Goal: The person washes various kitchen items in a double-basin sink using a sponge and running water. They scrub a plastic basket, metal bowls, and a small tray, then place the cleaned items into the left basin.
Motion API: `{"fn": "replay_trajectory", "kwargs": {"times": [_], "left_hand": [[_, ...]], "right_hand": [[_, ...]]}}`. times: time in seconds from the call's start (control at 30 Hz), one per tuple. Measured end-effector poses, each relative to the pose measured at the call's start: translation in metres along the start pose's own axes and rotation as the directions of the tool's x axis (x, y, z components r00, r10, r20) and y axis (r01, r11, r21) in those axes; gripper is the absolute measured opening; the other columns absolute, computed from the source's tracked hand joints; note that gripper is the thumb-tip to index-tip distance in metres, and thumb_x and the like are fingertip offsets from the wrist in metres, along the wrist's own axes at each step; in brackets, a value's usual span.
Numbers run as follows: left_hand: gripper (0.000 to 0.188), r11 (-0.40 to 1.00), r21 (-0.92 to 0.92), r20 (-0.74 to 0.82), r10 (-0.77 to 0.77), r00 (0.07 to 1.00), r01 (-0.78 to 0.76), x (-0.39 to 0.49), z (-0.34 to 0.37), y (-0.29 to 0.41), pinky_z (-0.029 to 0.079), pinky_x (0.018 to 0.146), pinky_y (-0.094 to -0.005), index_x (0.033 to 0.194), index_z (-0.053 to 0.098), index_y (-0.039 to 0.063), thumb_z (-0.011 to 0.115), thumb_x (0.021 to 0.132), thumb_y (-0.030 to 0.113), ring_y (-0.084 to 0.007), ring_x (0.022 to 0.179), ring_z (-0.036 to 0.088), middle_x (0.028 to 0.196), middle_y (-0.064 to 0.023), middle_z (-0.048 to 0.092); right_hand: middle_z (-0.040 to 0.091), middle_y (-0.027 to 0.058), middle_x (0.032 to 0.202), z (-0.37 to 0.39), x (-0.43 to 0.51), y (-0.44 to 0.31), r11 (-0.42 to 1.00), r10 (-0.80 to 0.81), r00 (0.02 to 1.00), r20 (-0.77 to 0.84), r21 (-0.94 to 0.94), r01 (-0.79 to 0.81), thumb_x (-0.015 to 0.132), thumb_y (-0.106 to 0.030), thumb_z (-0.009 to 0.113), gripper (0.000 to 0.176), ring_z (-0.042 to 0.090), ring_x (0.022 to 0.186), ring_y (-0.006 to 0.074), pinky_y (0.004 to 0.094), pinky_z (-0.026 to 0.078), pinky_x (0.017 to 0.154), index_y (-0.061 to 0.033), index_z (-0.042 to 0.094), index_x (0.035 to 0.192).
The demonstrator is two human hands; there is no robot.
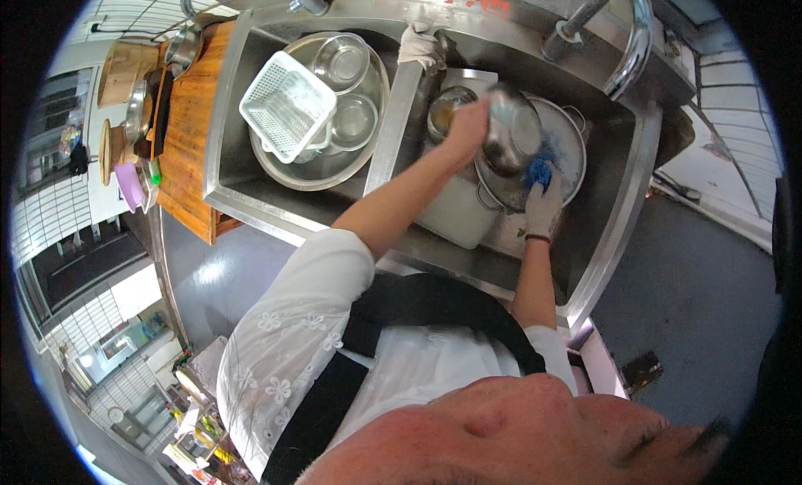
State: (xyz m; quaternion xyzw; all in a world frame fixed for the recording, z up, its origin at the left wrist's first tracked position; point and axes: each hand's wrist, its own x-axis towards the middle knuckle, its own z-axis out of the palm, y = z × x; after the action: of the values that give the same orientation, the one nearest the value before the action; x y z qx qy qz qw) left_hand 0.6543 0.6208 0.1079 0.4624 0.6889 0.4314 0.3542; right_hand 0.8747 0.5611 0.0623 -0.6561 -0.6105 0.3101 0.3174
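Observation:
My bare left hand [468,128] grips the rim of a shiny metal bowl [515,131], which is tilted over a wide two-handled metal pot [571,172] of sudsy water in the right sink basin. On my right hand [544,204] is a light knitted glove with a dark cuff; it holds a blue scrubbing cloth or pad [539,172] beside the bowl. A smaller metal bowl [443,114] with something yellowish inside stands just left of my left hand. Beneath my left forearm lies a pale rectangular container [457,212] on the basin floor.
In the left basin, a large metal basin [301,183] holds a white perforated basket [288,106] and clear or metal bowls [352,121]. A light glove [421,46] hangs over the divider. One curved faucet [639,46] rises behind the right basin. A wooden counter [194,121] adjoins the sink's left side.

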Motion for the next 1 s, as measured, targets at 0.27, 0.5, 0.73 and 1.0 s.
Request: {"fn": "replay_trajectory", "kwargs": {"times": [0.27, 0.5, 0.73, 1.0], "left_hand": [[0.042, 0.998, -0.056, -0.199, -0.036, 0.979, 0.026, -0.038, -0.181, 0.050, 0.040, 0.055, -0.0273, 0.070, 0.062, 0.000, 0.054, 0.099, 0.031, -0.0064, 0.063, 0.047, 0.063, 0.0007, 0.057], [0.037, 0.885, 0.450, -0.211, -0.025, 0.977, 0.120, -0.071, -0.244, -0.035, 0.044, 0.053, -0.0355, 0.070, 0.060, -0.002, 0.061, 0.093, 0.027, -0.0221, 0.050, 0.053, 0.056, -0.0128, 0.055], [0.037, 0.712, 0.693, -0.089, -0.072, 0.993, 0.114, -0.070, -0.242, -0.129, 0.049, 0.064, -0.0455, 0.077, 0.065, 0.005, 0.061, 0.088, 0.039, -0.0368, 0.071, 0.063, 0.077, -0.0157, 0.065], [0.036, 0.786, 0.611, 0.131, -0.219, 0.967, 0.095, -0.088, -0.248, -0.126, 0.050, 0.083, -0.0408, 0.097, 0.071, 0.007, 0.066, 0.085, 0.040, -0.0346, 0.095, 0.064, 0.099, -0.0165, 0.069]], "right_hand": [[0.058, 0.0264, 0.121, 0.020, -0.018, 0.046, 0.925, -0.005, 0.998, 0.058, -0.380, 0.027, 0.087, -0.037, 0.059, 0.054, 0.054, 0.113, 0.0449, 0.0546, 0.042, 0.095, -0.0045, 0.054, 0.129], [0.063, 0.0249, 0.109, 0.031, -0.081, 0.005, 0.656, 0.269, 0.543, 0.796, -0.564, 0.502, 0.084, -0.038, 0.059, 0.043, 0.060, 0.102, 0.0410, 0.0471, 0.046, 0.089, 0.0003, 0.067, 0.103], [0.061, 0.0274, 0.115, 0.084, -0.125, -0.044, 0.905, 0.146, 0.403, 0.904, -0.287, 0.315, 0.086, -0.042, 0.056, 0.056, 0.058, 0.106, 0.0432, 0.0465, 0.045, 0.093, 0.0022, 0.059, 0.120], [0.058, 0.0276, 0.121, 0.206, -0.106, -0.056, 0.944, 0.299, 0.580, 0.758, -0.324, -0.064, 0.088, -0.042, 0.053, 0.056, 0.057, 0.111, 0.0426, 0.0453, 0.045, 0.096, 0.0045, 0.059, 0.119]]}}
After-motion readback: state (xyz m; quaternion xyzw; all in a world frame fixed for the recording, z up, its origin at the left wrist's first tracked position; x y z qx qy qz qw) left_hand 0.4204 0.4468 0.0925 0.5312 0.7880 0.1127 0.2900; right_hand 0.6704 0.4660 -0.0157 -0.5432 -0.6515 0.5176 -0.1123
